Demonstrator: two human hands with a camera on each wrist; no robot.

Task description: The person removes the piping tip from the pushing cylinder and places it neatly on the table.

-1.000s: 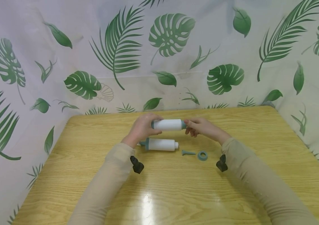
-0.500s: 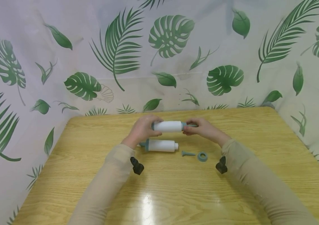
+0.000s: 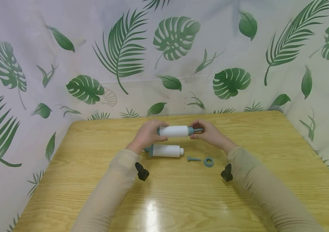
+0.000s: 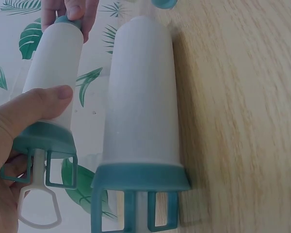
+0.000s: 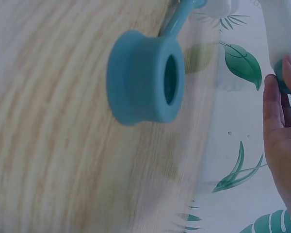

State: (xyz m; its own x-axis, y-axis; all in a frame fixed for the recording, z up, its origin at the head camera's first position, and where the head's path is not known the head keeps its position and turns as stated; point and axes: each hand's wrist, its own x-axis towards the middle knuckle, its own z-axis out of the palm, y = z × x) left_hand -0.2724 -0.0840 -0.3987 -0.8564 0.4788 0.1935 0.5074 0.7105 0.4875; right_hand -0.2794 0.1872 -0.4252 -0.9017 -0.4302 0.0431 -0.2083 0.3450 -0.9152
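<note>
In the head view we see that the right hand has shifted round the teal collar, baring more nozzle, perhaps turning it; the left hand grips the white tube above the table. In the left wrist view we see its smooth barrel and looped teal flange. In the right wrist view we find thumb and fingers pinching the collar.

Left hand gripping white tube, right hand holding its teal tip, second tube alongside
</note>
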